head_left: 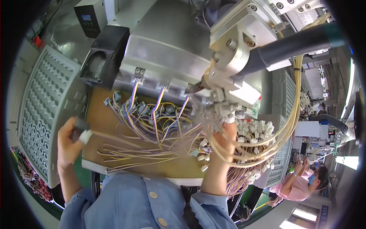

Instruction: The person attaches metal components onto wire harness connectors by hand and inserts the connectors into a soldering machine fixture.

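Observation:
On the left, my left hand (68, 143) is closed in a pinch, with a white cover on the thumb tip and something dark grey at the index fingertip. Blurred wires (118, 139) run rightward from these fingertips. My right hand (227, 131) reaches up under the metal machine head (225, 97); pale tubes cross it and its fingers are mostly hidden. Three multicoloured wire leads (155, 114) hang from small metal clamps on the machine front. They join a bundle with grey round parts (143, 108) on the brown work board (114, 162). More loose wires (133, 154) lie nearer to me.
A grey dimpled tray (47, 91) stands at the left beside a black box (105, 57). White connectors (255, 129) with wires pile up right of my right arm. A thick black hose (289, 47) and looping cream tubes (293, 110) hang at the right. Another person (301, 181) sits farther right.

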### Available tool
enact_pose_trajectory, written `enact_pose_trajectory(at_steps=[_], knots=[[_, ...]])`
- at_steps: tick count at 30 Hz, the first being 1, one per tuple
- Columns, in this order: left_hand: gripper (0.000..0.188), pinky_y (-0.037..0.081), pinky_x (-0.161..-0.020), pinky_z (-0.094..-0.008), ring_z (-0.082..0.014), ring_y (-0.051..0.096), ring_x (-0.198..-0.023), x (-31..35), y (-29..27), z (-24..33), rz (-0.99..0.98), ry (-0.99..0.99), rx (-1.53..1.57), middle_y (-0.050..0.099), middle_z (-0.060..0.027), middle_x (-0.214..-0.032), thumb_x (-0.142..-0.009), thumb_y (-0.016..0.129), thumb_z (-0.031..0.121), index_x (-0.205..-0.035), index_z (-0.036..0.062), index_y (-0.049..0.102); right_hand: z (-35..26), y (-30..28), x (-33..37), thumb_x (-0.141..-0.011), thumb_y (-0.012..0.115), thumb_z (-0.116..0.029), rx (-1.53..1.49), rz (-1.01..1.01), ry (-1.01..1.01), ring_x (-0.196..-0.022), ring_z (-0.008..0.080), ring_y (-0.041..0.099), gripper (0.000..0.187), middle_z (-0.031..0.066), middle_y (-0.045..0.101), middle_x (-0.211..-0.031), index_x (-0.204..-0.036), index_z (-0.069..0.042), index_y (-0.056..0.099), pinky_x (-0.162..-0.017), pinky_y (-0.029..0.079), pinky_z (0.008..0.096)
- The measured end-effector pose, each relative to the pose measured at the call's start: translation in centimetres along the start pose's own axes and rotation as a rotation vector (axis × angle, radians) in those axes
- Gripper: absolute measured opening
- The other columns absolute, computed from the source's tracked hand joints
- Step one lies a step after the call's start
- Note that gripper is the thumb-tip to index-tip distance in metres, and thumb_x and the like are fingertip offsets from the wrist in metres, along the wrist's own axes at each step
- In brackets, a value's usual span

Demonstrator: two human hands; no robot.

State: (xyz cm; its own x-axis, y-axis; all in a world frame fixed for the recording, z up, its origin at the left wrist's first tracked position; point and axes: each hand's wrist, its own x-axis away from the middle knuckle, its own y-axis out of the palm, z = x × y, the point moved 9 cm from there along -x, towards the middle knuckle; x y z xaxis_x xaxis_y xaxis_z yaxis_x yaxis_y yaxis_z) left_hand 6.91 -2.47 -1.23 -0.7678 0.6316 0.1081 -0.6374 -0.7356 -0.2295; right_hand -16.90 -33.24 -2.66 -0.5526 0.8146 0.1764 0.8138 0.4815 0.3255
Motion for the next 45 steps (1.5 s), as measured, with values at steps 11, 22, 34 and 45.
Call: enact_pose_trajectory(at_steps=[11, 22, 34, 45], knots=[[0.032, 0.043, -0.058, -0.0345, -0.0308, 0.052, -0.069, 5.7, 1.5, 8.1, 0.021, 0.858, -0.596, 0.054, -0.0137, -0.078, -0.049, 0.056, 0.002, -0.081, 0.0031, 0.058, -0.1, 17.9, 10.6, -0.079, 0.064, -0.016, 1.041, -0.726, -0.52, -0.055, 0.0255, 0.062, 0.03, 0.0194, 0.062, -0.094, -0.105, -0.002, 0.057, -0.05, 0.05, 0.0321], [0.042, 0.034, -0.098, -0.0425, -0.0392, 0.036, -0.12, 2.7, -21.4, -4.0, 0.315, -0.195, -1.667, 0.043, -0.0135, -0.131, -0.073, 0.049, -0.006, -0.114, 0.0024, 0.053, 2.3, 20.7, 7.4, -0.074, 0.069, -0.01, 0.653, -0.895, -0.143, -0.057, 0.0197, 0.059, 0.015, 0.0127, 0.066, -0.079, -0.07, 0.001, 0.06, -0.05, 0.044, 0.0269], [0.042, 0.042, -0.079, -0.0264, -0.0152, 0.055, -0.087, 3.4, -11.5, 1.6, 0.441, 0.067, -0.214, 0.06, -0.0075, -0.097, -0.072, 0.062, 0.015, -0.111, -0.0002, 0.057, 5.1, 18.9, 5.9, -0.08, 0.068, -0.014, 0.49, -0.836, 0.174, -0.043, 0.0107, 0.042, 0.018, 0.0061, 0.047, -0.053, -0.081, 0.0, 0.056, -0.04, 0.034, 0.028], [0.038, 0.047, -0.079, -0.0292, -0.0194, 0.056, -0.095, 0.2, 6.5, 1.3, -0.291, 0.003, 0.49, 0.054, -0.0138, -0.106, -0.074, 0.063, -0.006, -0.109, -0.0049, 0.051, 3.6, 18.2, 5.4, -0.075, 0.07, -0.011, 0.618, -0.779, 0.095, -0.048, 0.0067, 0.041, 0.014, 0.0039, 0.052, -0.056, -0.075, -0.001, 0.06, -0.043, 0.034, 0.0233]])
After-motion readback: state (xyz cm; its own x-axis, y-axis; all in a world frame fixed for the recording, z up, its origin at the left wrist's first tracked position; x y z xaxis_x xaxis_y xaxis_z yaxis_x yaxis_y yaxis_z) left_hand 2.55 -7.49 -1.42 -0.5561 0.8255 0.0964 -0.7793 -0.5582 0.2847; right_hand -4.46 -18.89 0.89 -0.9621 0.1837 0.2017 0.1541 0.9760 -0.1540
